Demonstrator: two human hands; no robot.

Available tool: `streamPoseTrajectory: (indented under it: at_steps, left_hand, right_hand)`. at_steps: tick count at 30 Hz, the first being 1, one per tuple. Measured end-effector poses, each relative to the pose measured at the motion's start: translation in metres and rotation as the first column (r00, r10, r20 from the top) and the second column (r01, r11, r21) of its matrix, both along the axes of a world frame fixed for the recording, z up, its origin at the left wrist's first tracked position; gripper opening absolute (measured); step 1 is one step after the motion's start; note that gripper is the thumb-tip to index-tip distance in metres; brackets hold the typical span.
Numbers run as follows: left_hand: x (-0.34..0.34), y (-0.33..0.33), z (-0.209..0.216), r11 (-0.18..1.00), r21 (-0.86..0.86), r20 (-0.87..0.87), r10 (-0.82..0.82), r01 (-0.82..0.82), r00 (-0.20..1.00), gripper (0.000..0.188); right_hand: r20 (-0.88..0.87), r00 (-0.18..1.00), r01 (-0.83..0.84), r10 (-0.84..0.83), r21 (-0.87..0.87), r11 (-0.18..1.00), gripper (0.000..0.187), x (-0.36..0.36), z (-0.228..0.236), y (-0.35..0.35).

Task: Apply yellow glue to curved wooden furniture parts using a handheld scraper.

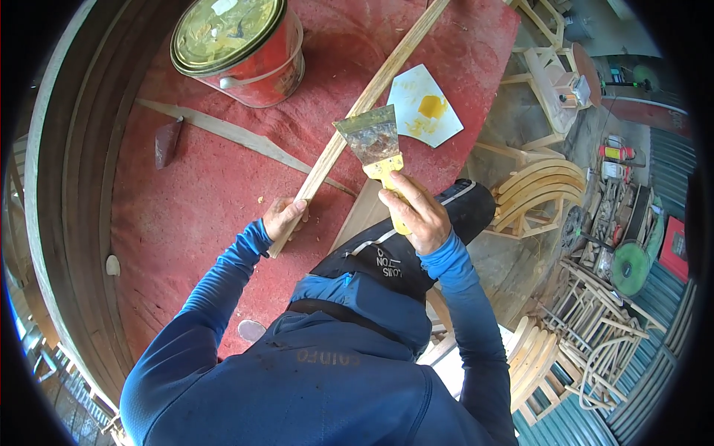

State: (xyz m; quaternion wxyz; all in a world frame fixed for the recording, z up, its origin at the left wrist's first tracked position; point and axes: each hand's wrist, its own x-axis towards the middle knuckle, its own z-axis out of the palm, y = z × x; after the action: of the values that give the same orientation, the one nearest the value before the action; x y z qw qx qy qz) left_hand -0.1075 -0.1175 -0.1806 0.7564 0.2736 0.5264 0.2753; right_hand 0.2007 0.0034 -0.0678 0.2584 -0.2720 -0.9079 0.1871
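The left hand point(284, 217) has its fingers wrapped around the near end of a long wood stick point(349, 126), with the thumb on top. The right hand point(420, 215) has its fingers curled around the yellow handle of a scraper point(378, 141). The wide blade points up and away from the person, and it is dirty. It covers part of the stick from this view, but I cannot tell if the two touch. The stick slants up and to the right, past the top edge.

Just right of the blade is a white plate point(411, 88) with a blob of yellow paste point(432, 106) on it. The plate lies on a red cloth point(186, 230). Left of the stick, a thin, pointed board point(230, 134) lies on the cloth, with a dark red scrap point(168, 143) near its left end. A red bucket point(271, 78) stands behind that board, with a messy lid on top.

Big bent boards point(89, 186) curve along the left side. Off to the right are curved wood pieces point(539, 186) and a green disc point(630, 267).
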Motion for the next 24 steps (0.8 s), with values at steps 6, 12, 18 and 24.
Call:
streamPoseTrajectory:
  at_steps: [6,12,18,24]
  left_hand:
    - [0.001,-0.001,-0.003,1.000,0.003,0.017,0.004,-0.004,1.000,0.067]
    - [0.001,-0.002,-0.005,1.000,-0.008,-0.008,-0.001,0.001,1.000,0.068]
    - [0.001,-0.002,-0.007,1.000,-0.006,-0.017,-0.015,0.014,1.000,0.069]
    - [0.002,-0.003,-0.009,1.000,-0.008,-0.029,-0.017,0.016,0.999,0.068]
  right_hand:
    - [0.070,0.997,0.024,-0.024,0.003,1.000,0.040,0.012,0.000,-0.006]
    - [-0.005,0.990,0.143,-0.144,-0.064,0.988,0.043,0.011,0.025,-0.010]
    - [-0.017,0.993,0.116,-0.116,0.013,0.993,0.040,-0.004,0.032,-0.002]
    - [0.119,0.991,0.056,-0.059,0.031,0.998,0.042,0.002,0.038,-0.011]
